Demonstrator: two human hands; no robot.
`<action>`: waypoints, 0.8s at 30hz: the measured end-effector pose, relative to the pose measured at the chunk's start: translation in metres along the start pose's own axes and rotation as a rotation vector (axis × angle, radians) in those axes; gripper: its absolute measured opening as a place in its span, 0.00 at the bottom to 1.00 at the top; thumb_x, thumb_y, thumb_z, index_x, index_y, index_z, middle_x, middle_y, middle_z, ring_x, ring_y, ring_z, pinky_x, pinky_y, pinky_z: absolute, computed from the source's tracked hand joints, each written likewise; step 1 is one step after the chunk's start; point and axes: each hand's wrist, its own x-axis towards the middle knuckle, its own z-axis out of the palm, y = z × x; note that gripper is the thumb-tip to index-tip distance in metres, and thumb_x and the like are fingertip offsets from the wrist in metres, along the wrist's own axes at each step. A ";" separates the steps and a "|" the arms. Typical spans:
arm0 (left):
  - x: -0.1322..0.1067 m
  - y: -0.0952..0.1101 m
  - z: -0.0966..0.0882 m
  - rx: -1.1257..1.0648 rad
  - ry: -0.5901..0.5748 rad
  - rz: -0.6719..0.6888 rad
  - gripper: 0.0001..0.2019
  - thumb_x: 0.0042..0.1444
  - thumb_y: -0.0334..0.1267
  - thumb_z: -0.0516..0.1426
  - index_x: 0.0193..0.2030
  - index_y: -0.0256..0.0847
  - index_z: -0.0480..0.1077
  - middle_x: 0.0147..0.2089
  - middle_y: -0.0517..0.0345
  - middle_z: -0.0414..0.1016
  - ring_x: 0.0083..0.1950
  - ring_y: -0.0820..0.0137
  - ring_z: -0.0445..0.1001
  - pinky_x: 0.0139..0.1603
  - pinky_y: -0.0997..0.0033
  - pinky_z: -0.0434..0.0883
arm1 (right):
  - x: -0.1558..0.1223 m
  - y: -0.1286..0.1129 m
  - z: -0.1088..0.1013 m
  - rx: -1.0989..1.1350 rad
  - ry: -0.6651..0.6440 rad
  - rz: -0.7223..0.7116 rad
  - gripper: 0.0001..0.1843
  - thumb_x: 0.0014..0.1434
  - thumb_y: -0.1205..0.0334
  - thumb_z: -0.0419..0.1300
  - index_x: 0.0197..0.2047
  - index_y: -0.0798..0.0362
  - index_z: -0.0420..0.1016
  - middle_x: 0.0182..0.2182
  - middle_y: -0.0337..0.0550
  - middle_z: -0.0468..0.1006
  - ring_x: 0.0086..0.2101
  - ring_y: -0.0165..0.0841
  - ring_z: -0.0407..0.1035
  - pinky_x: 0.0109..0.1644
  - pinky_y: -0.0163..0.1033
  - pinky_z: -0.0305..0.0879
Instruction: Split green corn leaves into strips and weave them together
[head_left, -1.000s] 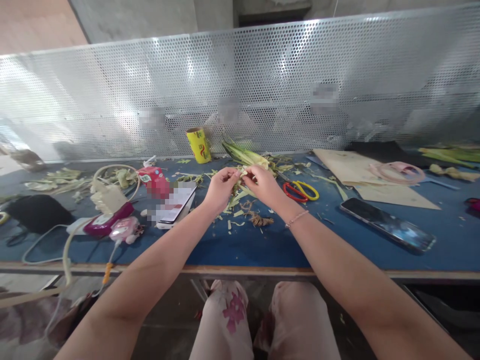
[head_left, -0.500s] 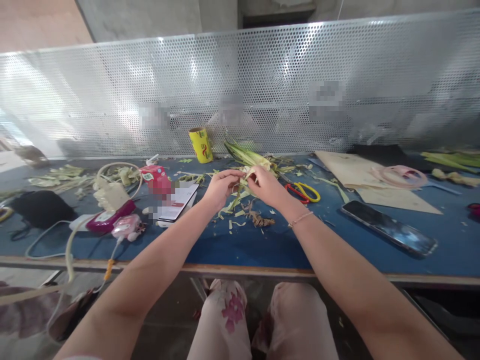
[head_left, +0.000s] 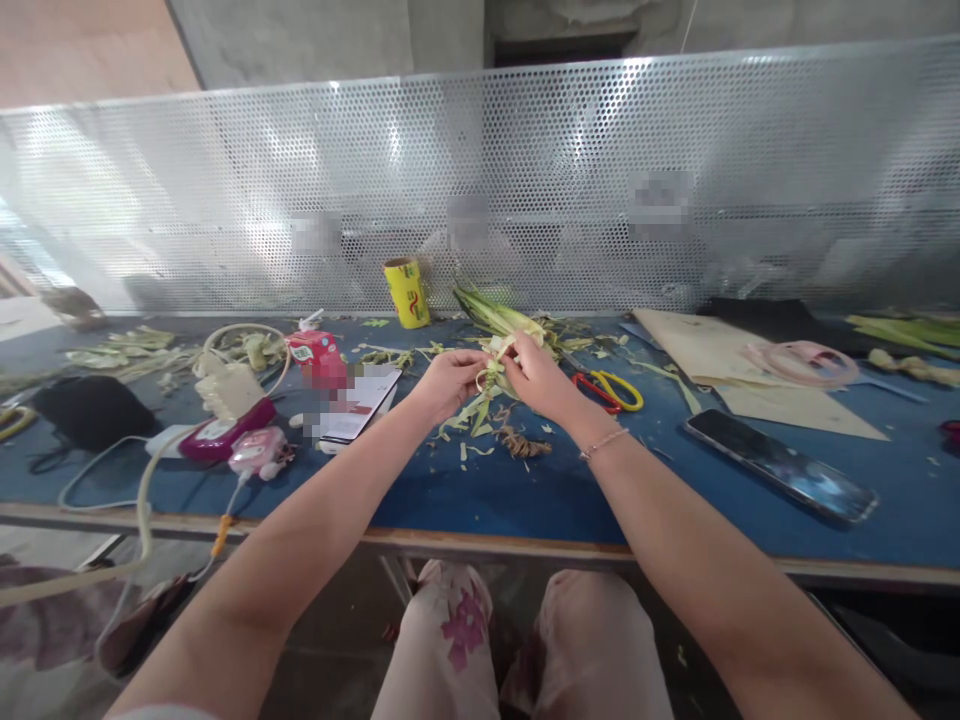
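From where I'm standing, the likeliest trouble is sitting right between the fingers: the pale strip is looking thin and soft, so an uneven pull from either side could be splitting it, and a slackening pinch could be letting its curled end spring loose. It is being held just above the counter, over a litter of loose scraps, so a dropped piece could easily be getting lost among its likes. The scissors are lying just to the right of the right wrist, and a careless sweep of that arm could be knocking them aside. As for the hands, both are nearly closed: the left hand is pinching the strip from the left with its fingertips drawn together, and the right hand is curling its fingers over it from the right, hiding part of that grip from me. Beyond them, on the far side, a green leafy bundle is lying, its near end passing behind the right hand, while a brown dried twist is resting nearer the front edge.
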 end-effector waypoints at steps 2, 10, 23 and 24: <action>0.001 -0.001 -0.001 0.089 0.016 0.102 0.06 0.39 0.31 0.66 0.26 0.33 0.75 0.22 0.60 0.71 0.21 0.80 0.65 0.25 0.77 0.64 | 0.000 0.000 0.000 0.054 -0.016 0.019 0.01 0.59 0.64 0.48 0.34 0.50 0.58 0.31 0.41 0.66 0.33 0.33 0.62 0.39 0.40 0.58; 0.003 0.001 -0.006 0.350 0.042 0.240 0.09 0.38 0.39 0.66 0.26 0.34 0.77 0.24 0.57 0.74 0.24 0.78 0.65 0.26 0.75 0.64 | 0.003 0.001 0.004 0.254 -0.066 0.074 0.03 0.59 0.63 0.49 0.33 0.50 0.58 0.27 0.36 0.63 0.29 0.30 0.59 0.36 0.37 0.56; 0.007 -0.002 -0.012 0.412 -0.085 0.249 0.08 0.40 0.38 0.64 0.26 0.35 0.76 0.23 0.58 0.73 0.24 0.78 0.65 0.26 0.76 0.63 | 0.000 -0.001 -0.008 0.089 -0.109 0.017 0.08 0.57 0.65 0.51 0.26 0.52 0.59 0.22 0.35 0.60 0.25 0.28 0.53 0.32 0.36 0.50; 0.007 -0.002 -0.012 0.399 -0.095 0.237 0.08 0.41 0.38 0.64 0.26 0.35 0.76 0.23 0.58 0.73 0.23 0.78 0.65 0.26 0.77 0.62 | 0.001 -0.001 -0.007 0.122 -0.109 0.048 0.10 0.57 0.63 0.52 0.25 0.52 0.59 0.21 0.34 0.59 0.24 0.27 0.53 0.31 0.36 0.50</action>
